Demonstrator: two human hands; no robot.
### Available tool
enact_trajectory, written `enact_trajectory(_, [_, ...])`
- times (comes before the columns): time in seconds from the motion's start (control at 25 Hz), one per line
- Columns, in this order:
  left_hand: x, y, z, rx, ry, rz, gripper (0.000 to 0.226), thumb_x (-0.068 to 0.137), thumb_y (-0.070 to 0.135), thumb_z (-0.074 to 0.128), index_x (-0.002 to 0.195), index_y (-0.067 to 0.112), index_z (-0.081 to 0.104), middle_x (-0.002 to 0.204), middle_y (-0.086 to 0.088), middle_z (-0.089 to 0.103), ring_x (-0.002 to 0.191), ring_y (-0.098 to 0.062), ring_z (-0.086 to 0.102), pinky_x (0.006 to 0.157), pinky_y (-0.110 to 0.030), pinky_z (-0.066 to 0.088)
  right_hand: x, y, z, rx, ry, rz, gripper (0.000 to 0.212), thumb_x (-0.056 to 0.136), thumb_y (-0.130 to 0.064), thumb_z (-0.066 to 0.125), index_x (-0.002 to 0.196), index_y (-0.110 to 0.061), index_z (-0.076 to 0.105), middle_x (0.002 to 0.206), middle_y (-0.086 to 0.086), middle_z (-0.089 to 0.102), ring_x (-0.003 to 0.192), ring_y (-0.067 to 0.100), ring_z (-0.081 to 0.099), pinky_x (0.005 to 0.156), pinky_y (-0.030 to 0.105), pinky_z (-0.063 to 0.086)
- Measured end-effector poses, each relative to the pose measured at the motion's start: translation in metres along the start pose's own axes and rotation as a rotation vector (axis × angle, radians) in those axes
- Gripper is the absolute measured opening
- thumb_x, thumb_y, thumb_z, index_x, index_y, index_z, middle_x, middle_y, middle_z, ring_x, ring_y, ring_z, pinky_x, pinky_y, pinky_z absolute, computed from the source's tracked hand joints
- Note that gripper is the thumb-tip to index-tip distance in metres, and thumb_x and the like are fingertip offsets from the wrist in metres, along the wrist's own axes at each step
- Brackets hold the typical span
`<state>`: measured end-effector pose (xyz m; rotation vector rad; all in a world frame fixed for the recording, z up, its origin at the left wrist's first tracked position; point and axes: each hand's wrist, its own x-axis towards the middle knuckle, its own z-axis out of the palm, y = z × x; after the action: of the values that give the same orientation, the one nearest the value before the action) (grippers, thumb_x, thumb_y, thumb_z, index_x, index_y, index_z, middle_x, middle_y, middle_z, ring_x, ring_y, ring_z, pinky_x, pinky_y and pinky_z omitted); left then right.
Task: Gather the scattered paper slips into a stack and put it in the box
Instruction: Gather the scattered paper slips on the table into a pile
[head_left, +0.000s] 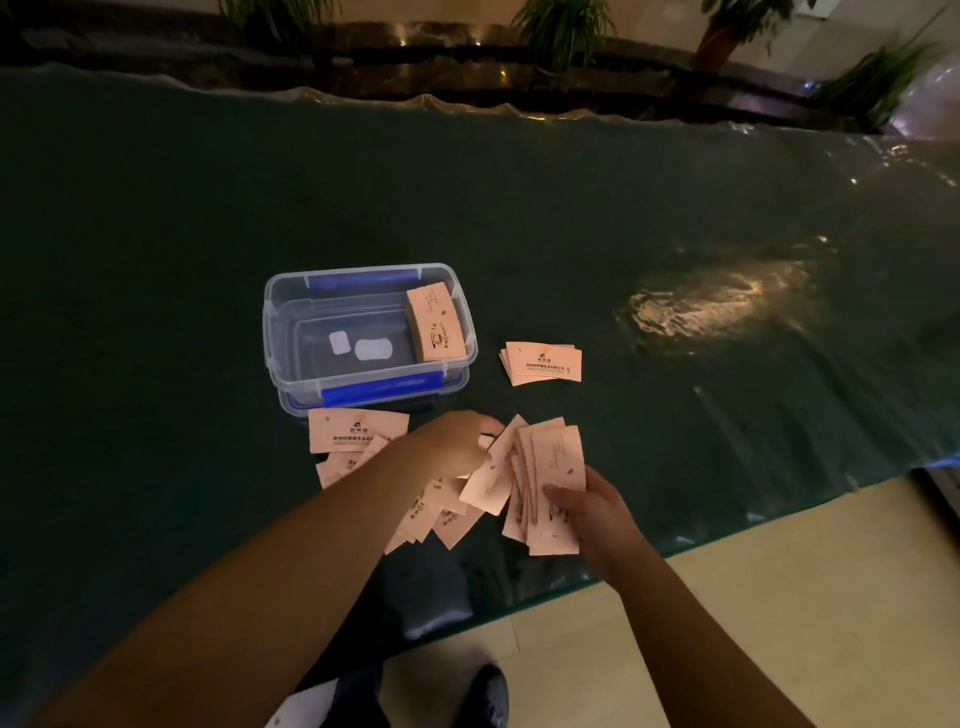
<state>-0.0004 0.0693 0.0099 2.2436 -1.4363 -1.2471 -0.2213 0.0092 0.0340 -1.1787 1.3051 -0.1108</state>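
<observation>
While hands (519, 483) gather slips (550, 488), box (369, 338) behind, small stack (543, 364) beside.

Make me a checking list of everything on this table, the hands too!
Surface: dark green table under clear plastic sheet, glare patch at right.
Job's things: clear plastic box with blue latches, open, a tan slip stack leaning inside; small pink slip pile right of box; loose pink slips in front.
Clutter: nothing seen.
Grippers: left hand pinching one slip; right hand holding fanned pink slip bunch.
Cables: nothing seen.
Surroundings: potted green plants behind; beige floor; dark shoe.
</observation>
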Motion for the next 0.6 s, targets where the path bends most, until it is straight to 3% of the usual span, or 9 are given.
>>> enact_trajectory(0.16, [0.005, -0.001, -0.01, 0.172, -0.132, 0.106, 0.044, 0.097, 0.022, 0.063, 0.139, 0.034, 0.06, 0.139, 0.001, 0.064, 0.113, -0.019, 0.065, 0.09, -0.035, 0.056, 0.009, -0.007, -0.007, -0.413, -0.162, -0.144, 0.043, 0.098, -0.014, 0.073, 0.136, -0.029, 0.06, 0.125, -0.008, 0.069, 0.117, 0.024, 0.065, 0.095, 0.044, 0.058])
enact_trajectory(0.24, [0.005, 0.001, -0.008, 0.129, -0.08, 0.086, 0.046, 0.097, 0.015, 0.062, 0.14, 0.032, 0.06, 0.144, -0.001, 0.061, 0.122, -0.022, 0.062, 0.095, -0.033, 0.053, 0.016, -0.011, -0.011, -0.642, -0.235, -0.206, 0.051, 0.098, -0.017, 0.074, 0.146, -0.026, 0.058, 0.13, -0.007, 0.067, 0.113, 0.018, 0.061, 0.092, 0.036, 0.053])
enact_trajectory(0.32, [0.0, 0.003, -0.003, 0.183, 0.051, 0.072, 0.059, 0.097, 0.016, 0.065, 0.151, 0.027, 0.046, 0.157, -0.003, 0.046, 0.136, -0.026, 0.051, 0.103, -0.038, 0.048, 0.025, -0.02, -0.013, -0.904, -0.268, -0.269, 0.051, 0.099, -0.021, 0.071, 0.149, -0.025, 0.059, 0.139, 0.0, 0.068, 0.106, 0.013, 0.06, 0.087, 0.029, 0.05])
enact_trajectory(0.44, [-0.018, -0.005, 0.014, 0.245, 0.23, 0.114, 0.084, 0.087, 0.033, 0.079, 0.156, 0.02, 0.032, 0.161, -0.007, 0.035, 0.146, -0.03, 0.034, 0.115, -0.048, 0.037, 0.038, -0.042, -0.01, -1.141, -0.301, -0.317, 0.047, 0.098, -0.024, 0.067, 0.144, -0.034, 0.061, 0.14, -0.002, 0.07, 0.114, 0.018, 0.065, 0.086, 0.029, 0.05])
enact_trajectory(0.6, [-0.048, -0.019, 0.054, 0.346, 0.276, 0.017, 0.126, 0.061, 0.071, 0.081, 0.155, 0.018, 0.016, 0.158, -0.008, 0.034, 0.142, -0.031, 0.033, 0.117, -0.05, 0.03, 0.059, -0.068, 0.011, -1.335, -0.373, -0.413, 0.049, 0.092, -0.018, 0.069, 0.138, -0.034, 0.063, 0.137, -0.003, 0.067, 0.124, 0.022, 0.064, 0.092, 0.031, 0.053])
